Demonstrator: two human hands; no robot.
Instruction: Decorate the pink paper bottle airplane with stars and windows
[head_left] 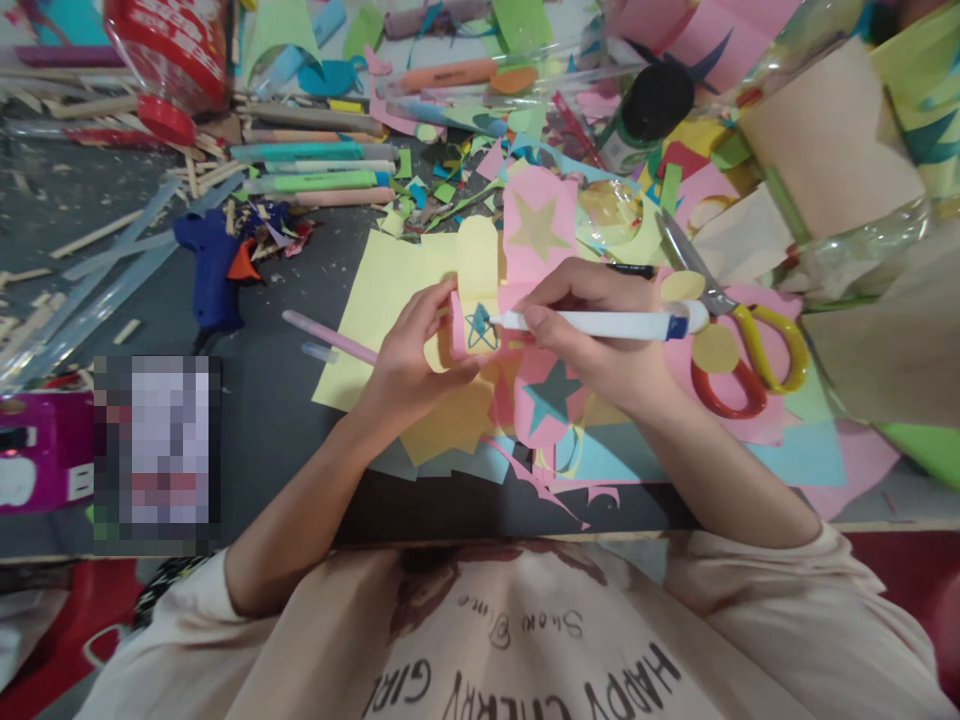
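My right hand (592,320) is closed around a white marker (600,323) with a dark blue end. The marker's tip touches a small blue star drawing (481,327), whose upper point is coloured in and whose other points are outlines. That star is on a small pink and yellow paper piece (478,265) with a rounded yellow flap. My left hand (420,340) grips the piece by its left side, thumb below and fingers above. Close by lie a pink paper with a yellow star (540,225) and another with a blue star (551,397).
Scissors (739,320) with yellow and red handles rest on paper at the right. A blue glue gun (210,265) lies left, beyond a pink pen (330,337). Markers (322,165), paper scraps, a red-labelled bottle (176,60) and a black-lidded jar (652,110) crowd the back.
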